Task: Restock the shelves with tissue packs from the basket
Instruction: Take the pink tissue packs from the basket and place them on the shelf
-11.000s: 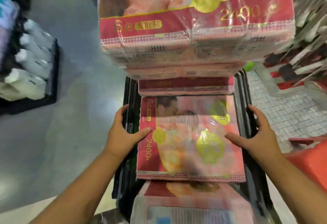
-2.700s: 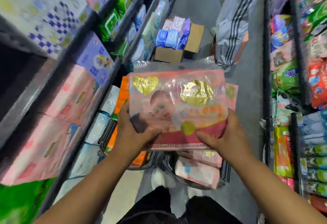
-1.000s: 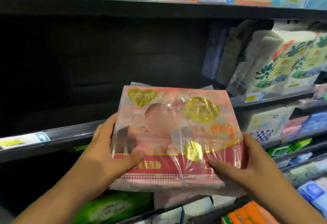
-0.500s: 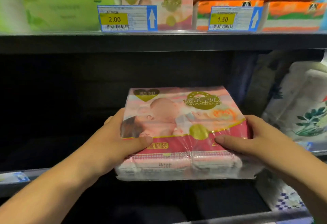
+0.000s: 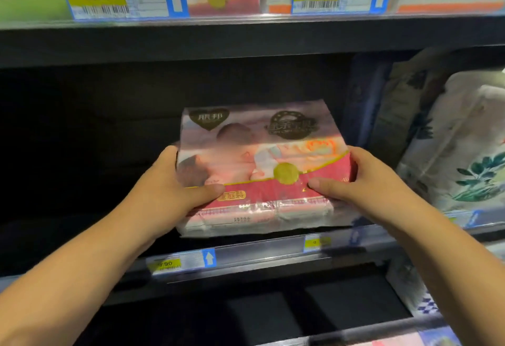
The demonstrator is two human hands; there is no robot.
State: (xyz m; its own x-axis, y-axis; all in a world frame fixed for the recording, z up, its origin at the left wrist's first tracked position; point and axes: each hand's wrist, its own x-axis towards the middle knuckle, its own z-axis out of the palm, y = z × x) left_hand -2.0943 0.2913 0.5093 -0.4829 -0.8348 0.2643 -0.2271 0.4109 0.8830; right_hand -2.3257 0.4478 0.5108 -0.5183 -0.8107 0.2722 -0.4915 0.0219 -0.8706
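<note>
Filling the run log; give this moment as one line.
tissue pack at middle shelf | left hand grips left end | right hand grips right end | not released

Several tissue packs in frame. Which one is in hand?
The pink-and-red baby-print pack, gripped at its sides by the left hand and right hand; the leaf-print packs to its right stand untouched.

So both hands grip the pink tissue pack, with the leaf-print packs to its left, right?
No: the head view shows the leaf-print packs to its right. The left hand and right hand do grip the pink tissue pack.
</note>
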